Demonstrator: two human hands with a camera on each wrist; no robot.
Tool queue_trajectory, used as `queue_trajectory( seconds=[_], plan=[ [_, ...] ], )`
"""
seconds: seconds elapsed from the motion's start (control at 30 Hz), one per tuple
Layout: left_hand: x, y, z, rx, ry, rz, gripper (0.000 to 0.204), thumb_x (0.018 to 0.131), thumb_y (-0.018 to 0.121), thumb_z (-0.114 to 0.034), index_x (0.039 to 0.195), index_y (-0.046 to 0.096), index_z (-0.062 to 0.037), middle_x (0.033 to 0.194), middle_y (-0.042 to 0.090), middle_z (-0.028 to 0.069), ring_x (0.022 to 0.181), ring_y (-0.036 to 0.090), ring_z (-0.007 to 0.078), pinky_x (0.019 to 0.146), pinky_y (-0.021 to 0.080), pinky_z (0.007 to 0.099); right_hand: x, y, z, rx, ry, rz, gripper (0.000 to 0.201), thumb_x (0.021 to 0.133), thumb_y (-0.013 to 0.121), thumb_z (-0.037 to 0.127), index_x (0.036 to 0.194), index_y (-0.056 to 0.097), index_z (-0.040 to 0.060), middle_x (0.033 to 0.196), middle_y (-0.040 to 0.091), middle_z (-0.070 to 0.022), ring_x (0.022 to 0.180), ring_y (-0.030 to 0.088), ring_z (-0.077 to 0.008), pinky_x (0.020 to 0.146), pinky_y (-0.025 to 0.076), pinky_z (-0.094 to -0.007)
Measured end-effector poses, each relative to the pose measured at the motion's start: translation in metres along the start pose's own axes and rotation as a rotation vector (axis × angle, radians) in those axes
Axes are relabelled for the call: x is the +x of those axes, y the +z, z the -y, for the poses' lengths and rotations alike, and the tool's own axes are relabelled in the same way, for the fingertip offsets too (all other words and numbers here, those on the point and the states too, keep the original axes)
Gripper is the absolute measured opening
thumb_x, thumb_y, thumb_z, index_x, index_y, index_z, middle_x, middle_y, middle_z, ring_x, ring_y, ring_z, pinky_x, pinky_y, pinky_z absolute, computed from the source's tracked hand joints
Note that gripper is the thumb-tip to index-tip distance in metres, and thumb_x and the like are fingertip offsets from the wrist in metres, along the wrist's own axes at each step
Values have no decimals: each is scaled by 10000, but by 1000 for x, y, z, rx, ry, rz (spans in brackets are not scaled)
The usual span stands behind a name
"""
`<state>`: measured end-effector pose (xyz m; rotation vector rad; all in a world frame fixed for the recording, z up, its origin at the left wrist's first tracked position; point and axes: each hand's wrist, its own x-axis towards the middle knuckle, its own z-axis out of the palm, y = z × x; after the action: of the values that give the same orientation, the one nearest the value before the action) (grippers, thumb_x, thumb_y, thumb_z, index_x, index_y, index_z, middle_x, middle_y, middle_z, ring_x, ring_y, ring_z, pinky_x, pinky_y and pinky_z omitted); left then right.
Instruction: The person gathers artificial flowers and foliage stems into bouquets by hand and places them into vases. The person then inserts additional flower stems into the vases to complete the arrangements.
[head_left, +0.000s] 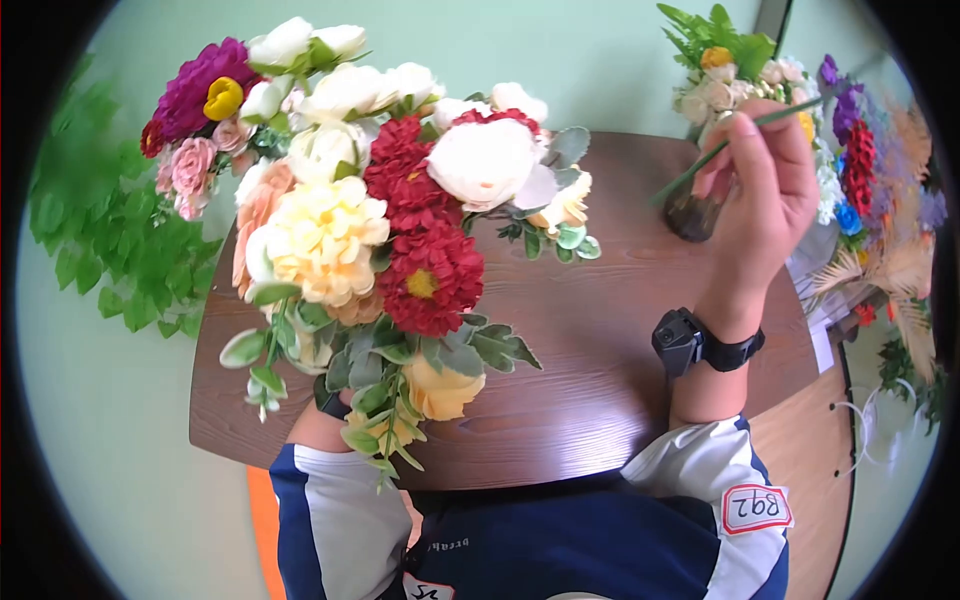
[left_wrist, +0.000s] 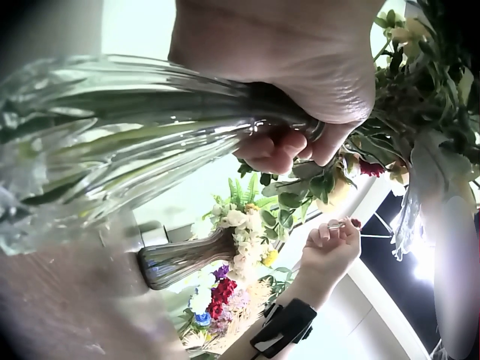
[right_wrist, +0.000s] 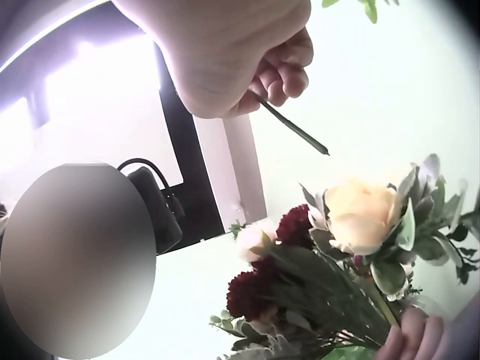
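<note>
A large bouquet (head_left: 350, 190) of white, cream, peach and dark red artificial flowers fills the left of the head view. Under its blooms the left hand (left_wrist: 277, 67) grips the neck of a clear ribbed glass vase (left_wrist: 97, 142); in the head view the blooms hide that hand and the vase. Stems run down inside the glass. Up at the right, the right hand (head_left: 765, 180) pinches a thin green stem (head_left: 685, 177) between thumb and fingers, apart from the bouquet. One bare end of that stem (right_wrist: 296, 133) points toward the blooms in the right wrist view.
Behind the right hand, a second glass vase (head_left: 690, 218) with white flowers and fern leaves stands on the dark wooden table (head_left: 590, 330). More colourful flowers (head_left: 860, 180) stand beyond the table's right edge. Green leaves (head_left: 120, 240) hang at the left by the wall.
</note>
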<state>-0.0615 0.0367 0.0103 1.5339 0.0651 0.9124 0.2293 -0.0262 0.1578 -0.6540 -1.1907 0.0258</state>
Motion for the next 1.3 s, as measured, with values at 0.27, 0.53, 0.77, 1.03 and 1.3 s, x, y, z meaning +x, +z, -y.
queue_trajectory(
  seconds=[0.27, 0.53, 0.77, 1.03, 1.3],
  plan=[
    [56, -12, 14, -65, 21, 118, 208, 917, 494, -158, 774, 461, -9, 627, 458, 65, 527, 462, 154, 489, 399, 247, 34, -67, 18, -597, -209, -301, 67, 819, 610, 34, 835, 625, -29, 668, 624, -65, 532, 552, -82, 507, 425, -180],
    [75, 3, 18, -66, 37, 125, 162, 903, 470, -73, 755, 437, -15, 592, 424, 59, 479, 438, 146, 453, 389, 243, 52, -128, -3, -975, 44, -184, 102, 820, 584, 65, 849, 627, -23, 631, 615, -61, 536, 559, -88, 515, 437, -223],
    [74, 6, 19, -29, 42, 71, 177, 903, 474, -89, 748, 438, -12, 572, 413, 56, 461, 423, 139, 432, 382, 233, 54, -128, -13, -974, -1, -136, 107, 822, 582, 78, 862, 623, -12, 633, 615, -54, 553, 567, -97, 525, 439, -238],
    [80, -12, 27, 46, 34, 125, 175, 903, 474, -83, 746, 432, -18, 576, 412, 54, 461, 417, 138, 436, 382, 235, 47, -110, 9, -864, 6, -162, 115, 820, 579, 85, 844, 624, -18, 627, 610, -40, 568, 555, -80, 530, 411, -216],
    [73, 4, 54, -581, 275, 119, 200, 898, 520, -186, 772, 433, -57, 616, 437, 43, 523, 428, 131, 471, 371, 228, 16, -43, 6, 147, 429, 1054, 24, 785, 605, -40, 806, 610, -50, 728, 619, -78, 684, 619, -125, 602, 496, -219]
  ],
)
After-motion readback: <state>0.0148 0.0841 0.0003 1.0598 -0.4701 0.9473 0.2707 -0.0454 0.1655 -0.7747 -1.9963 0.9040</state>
